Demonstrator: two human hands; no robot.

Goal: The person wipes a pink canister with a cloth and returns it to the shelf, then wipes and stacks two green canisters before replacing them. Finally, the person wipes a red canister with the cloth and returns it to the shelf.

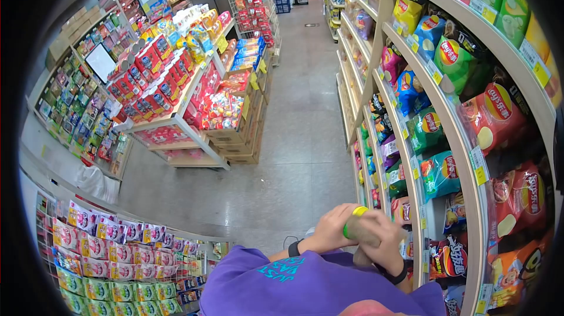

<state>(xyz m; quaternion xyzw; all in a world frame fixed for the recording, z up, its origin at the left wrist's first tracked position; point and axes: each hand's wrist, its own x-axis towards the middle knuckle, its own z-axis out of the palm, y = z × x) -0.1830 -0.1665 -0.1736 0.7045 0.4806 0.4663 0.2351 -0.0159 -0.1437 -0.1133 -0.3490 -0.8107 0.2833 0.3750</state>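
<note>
Both hands are close together in front of my chest, beside the snack shelf. My left hand (332, 229) is closed against one side of a grey-brown, rounded object (363, 231) with a yellow top and a green edge. Its exact kind is hard to make out. Around the other side of the same object, the fingers of my right hand (385, 238) are wrapped, somewhat blurred. Both wrists wear black bands, and a purple shirt (276, 283) shows below.
On my right stands a tall wooden shelf (422, 198) with bags of chips (442, 175). A display table (194, 145) of red cans and packets is ahead left, with cartons (238, 145) beside it. Candy pouches (117, 251) hang at lower left. Grey floor (294, 139) runs between.
</note>
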